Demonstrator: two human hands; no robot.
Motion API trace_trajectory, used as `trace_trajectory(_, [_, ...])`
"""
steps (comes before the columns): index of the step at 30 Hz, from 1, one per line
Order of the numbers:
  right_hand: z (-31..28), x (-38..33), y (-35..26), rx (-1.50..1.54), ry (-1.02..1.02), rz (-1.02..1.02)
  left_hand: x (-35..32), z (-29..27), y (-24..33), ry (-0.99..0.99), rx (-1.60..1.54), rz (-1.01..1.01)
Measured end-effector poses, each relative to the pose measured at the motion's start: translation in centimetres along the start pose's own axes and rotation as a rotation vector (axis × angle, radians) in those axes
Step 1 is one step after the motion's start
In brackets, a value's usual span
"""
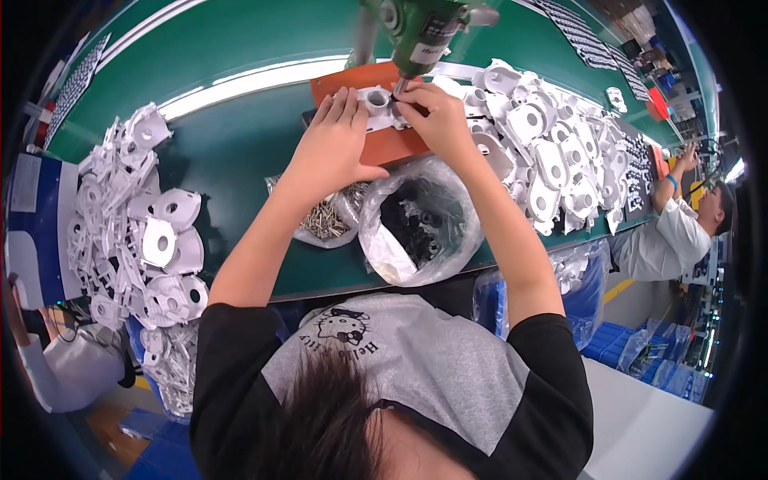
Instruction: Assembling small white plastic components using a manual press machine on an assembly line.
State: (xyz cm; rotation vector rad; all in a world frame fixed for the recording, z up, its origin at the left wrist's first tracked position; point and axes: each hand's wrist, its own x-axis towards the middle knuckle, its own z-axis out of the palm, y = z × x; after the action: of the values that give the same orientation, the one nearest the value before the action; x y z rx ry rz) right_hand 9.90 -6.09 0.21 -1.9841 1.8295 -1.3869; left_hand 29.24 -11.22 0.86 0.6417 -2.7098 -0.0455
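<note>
My left hand (pixel 332 140) lies with its fingers stretched out along the left side of a white plastic part (pixel 378 102) that has a round raised collar. This part rests on an orange fixture block (pixel 394 146). From the right, my right hand (pixel 438 118) pinches at the part, just under the metal tip (pixel 402 85) of a green bench machine (pixel 418 50). Something small and dark shows by those fingertips, too little to name. Below my hands, an open clear bag (pixel 376 260) holds small black pieces, and a smaller bag beside it holds metal pins (pixel 324 220).
A large heap of white plastic parts (pixel 560 152) covers the bench to the right; another heap (pixel 132 216) stands at the left. Small black pieces lie on a dark mat (pixel 638 172) at far right. Co-workers sit at the right (pixel 668 232) and lower left (pixel 76 368).
</note>
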Motion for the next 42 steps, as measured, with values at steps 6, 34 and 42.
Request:
trace_trajectory(6, [0.1,0.1,0.0,-0.090,0.006,-0.190,0.3,-0.3,-0.1,0.009,-0.050,-0.035])
trace_trajectory(34, [-1.2,-0.3,-5.5,-0.649,-0.052,-0.215,-0.1,0.1,-0.6,0.005,-0.019,-0.021])
trace_trajectory(42, [4.2,-8.8,-11.4,-0.151,-0.375,-0.302,0.3,0.0,-2.1,-0.050,-0.118,-0.040])
